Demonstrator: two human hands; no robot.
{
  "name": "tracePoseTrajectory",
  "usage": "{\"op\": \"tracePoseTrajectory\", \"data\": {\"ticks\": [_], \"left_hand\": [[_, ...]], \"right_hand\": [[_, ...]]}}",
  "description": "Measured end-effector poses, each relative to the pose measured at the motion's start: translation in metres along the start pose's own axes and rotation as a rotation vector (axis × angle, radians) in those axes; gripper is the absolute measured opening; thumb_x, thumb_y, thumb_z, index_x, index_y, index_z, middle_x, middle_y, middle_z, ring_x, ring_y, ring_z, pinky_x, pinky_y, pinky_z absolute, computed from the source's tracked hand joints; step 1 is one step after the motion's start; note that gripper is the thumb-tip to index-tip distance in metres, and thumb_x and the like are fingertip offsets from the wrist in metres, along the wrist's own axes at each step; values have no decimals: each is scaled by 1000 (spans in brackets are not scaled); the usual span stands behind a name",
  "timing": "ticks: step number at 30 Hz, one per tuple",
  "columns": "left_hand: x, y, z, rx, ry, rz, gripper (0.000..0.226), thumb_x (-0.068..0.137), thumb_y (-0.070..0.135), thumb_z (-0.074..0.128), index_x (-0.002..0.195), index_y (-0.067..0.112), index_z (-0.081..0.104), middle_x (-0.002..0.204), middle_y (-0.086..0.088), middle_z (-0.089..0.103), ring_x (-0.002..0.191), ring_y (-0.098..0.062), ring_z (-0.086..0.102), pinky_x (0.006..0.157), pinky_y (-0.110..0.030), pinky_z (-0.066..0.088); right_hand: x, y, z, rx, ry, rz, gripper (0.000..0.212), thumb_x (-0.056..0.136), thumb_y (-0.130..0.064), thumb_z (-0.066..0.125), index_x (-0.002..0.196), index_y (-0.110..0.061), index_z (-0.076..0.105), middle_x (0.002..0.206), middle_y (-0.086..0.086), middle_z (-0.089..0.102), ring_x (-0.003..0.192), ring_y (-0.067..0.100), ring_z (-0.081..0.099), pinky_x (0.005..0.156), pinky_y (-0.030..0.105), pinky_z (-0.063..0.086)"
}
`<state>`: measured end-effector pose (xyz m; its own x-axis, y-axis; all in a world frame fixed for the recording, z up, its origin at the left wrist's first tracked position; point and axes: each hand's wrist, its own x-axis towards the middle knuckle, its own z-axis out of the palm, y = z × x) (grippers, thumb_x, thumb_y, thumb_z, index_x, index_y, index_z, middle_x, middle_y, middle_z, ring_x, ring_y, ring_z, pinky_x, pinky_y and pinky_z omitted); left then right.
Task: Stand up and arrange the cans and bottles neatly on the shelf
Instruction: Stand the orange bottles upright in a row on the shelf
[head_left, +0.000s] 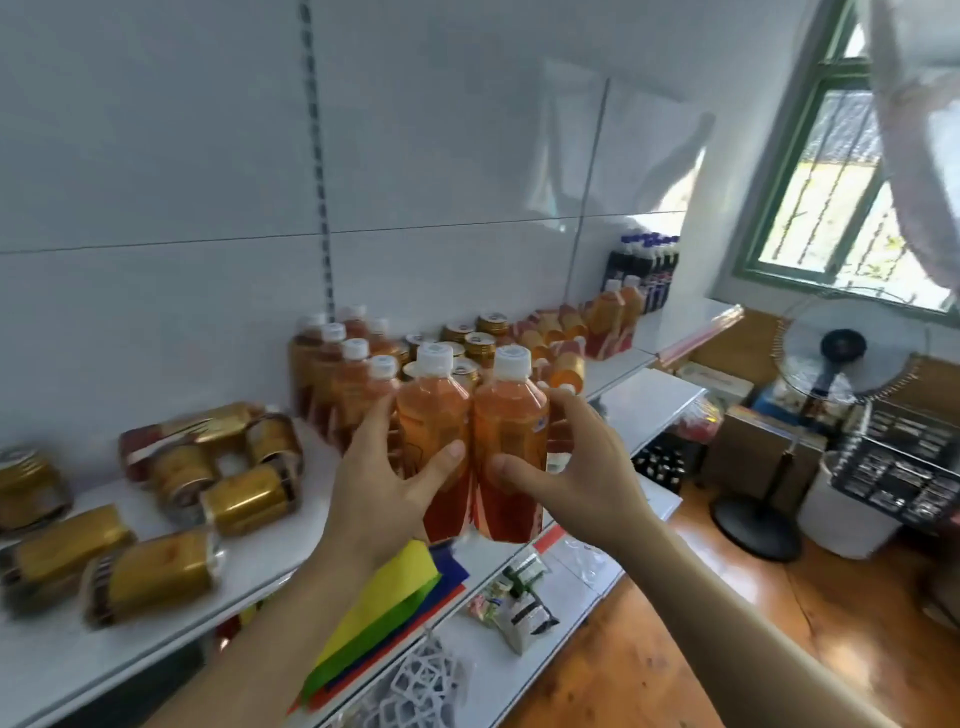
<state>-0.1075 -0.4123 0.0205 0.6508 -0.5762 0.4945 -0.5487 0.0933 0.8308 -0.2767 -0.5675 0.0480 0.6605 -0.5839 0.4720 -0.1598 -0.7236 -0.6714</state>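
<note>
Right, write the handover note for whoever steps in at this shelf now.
Left hand grips one upright orange bottle; right hand grips a second orange bottle pressed against it, both at the front edge of the white shelf.
Done: a row of orange bottles and some gold cans stand upright behind.
Left: set these two in line; stand up the gold cans lying on their sides at the left, and the toppled items further right.
</note>
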Motion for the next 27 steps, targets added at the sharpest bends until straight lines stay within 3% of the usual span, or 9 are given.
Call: {"op": "tracePoseTrajectory", "data": {"ticks": [4,7,11,15,21,27], "left_hand": [[35,-2,67,18,-80,-9,71,78,75,75,141,47,54,131,21,65,122,-5,62,102,-46,57],[62,-6,118,-3,-121,-9,66,81,68,79,138,43,57,129,18,66,122,-9,62,104,-47,56],[103,-6,180,-13,-151,-27,73,79,58,86,142,39,54,131,16,62,121,-11,60,100,-35,53],[155,-8,233,14,-216,-29,74,72,60,91,132,43,52,125,18,60,114,-9,61,91,-28,49],[209,-16,297,89,-244,-39,89,70,63,90,144,33,50,135,10,60,121,-17,61,101,-43,56],[262,-44,363,143,-184,-88,89,65,69,90,138,38,50,132,11,61,116,-15,62,98,-41,58]], "right_hand": [[12,52,-31,-74,84,99,72,75,-66,84,134,-42,49,119,-24,62,107,-2,60,87,19,48],[30,91,-52,-120,144,157,76,73,-65,84,137,-40,51,121,-23,62,109,-1,60,91,24,50],[66,137,-83,-207,192,223,78,73,-66,83,139,-37,54,123,-20,64,112,5,62,99,40,58],[103,179,-108,-250,245,266,82,73,-66,83,143,-36,52,131,-17,65,119,11,63,104,47,57],[153,236,-128,-260,259,336,83,78,-63,84,148,-35,50,139,-12,64,125,15,62,107,50,56],[216,315,-143,-236,217,319,80,80,-56,86,148,-30,52,138,-11,65,126,16,61,107,42,52]]}}
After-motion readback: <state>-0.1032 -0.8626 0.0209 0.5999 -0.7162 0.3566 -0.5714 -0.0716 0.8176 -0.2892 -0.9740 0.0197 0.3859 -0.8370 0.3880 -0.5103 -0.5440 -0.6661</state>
